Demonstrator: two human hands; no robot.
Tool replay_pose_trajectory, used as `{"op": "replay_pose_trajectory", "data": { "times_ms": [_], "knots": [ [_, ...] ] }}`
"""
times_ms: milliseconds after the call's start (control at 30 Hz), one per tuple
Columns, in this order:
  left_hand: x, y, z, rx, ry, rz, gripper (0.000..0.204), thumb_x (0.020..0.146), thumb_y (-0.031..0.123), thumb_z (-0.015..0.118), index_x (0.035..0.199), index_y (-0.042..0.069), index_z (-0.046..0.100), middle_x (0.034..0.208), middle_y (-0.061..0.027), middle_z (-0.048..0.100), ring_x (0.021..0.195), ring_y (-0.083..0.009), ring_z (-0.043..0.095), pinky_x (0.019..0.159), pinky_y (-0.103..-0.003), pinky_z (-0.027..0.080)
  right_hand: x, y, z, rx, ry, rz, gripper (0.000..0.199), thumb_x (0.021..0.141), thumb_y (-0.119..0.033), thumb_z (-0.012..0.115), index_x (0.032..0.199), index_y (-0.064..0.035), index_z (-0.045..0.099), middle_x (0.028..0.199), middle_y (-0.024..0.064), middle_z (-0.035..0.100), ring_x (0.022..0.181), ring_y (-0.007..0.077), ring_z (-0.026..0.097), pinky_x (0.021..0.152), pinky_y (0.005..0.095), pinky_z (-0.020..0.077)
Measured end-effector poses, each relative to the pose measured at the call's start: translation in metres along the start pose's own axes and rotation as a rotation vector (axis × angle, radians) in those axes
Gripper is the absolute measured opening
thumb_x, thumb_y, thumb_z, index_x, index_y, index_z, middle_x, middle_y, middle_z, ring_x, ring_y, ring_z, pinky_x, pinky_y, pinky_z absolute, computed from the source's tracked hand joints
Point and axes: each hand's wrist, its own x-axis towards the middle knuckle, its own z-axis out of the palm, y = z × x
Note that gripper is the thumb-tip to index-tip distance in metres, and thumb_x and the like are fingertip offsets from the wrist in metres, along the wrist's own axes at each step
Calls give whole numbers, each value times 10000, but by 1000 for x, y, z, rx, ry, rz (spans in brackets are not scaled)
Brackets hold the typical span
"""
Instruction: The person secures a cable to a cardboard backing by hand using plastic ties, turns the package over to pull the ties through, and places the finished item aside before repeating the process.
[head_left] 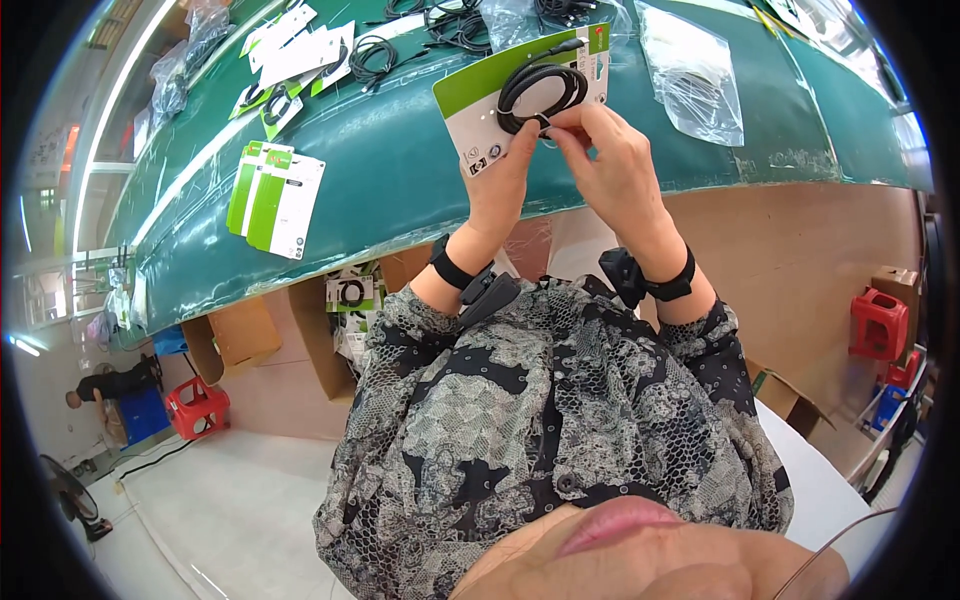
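Note:
My left hand (498, 190) grips a green and white backing card (462, 108) by its lower edge, holding it tilted above the table. Against the card's front lies a coiled black cable (508, 98), one plug end pointing toward the upper right corner. Thumb and forefinger of my right hand (618, 168) pinch together at the bottom of the coil, beside the left thumb. Something thin and dark sits between those fingertips, perhaps a tie; it is too small to tell. Most of my left fingers are hidden behind the card.
On the green table (380, 190) lie a stack of cards (290, 205), a pile of carded cables (300, 55), loose black cables (372, 62) and a clear plastic bag (690, 75). Below its edge stands a cardboard box (318, 335) with packaged cables. Red stools (880, 325) stand farther off.

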Motion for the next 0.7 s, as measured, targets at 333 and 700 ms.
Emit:
{"op": "replay_pose_trajectory", "data": {
  "times_ms": [333,700],
  "knots": [
    [-3,7,4,189,-29,129,152,815,57,671,950,10,621,844,4,623,716,-65,569,598,-221,454,2,-5,-3,-232,76,-180,107,778,10,618,881,-18,606,779,111,598,666,271,589,576,336,476],
    [-4,14,0,-278,69,-299,234,876,80,608,1104,59,557,963,-19,619,826,-121,614,692,-250,506,1,17,-24,-58,146,-74,75,825,-2,589,893,-28,603,839,58,618,649,124,558,580,256,457]
  ]
}}
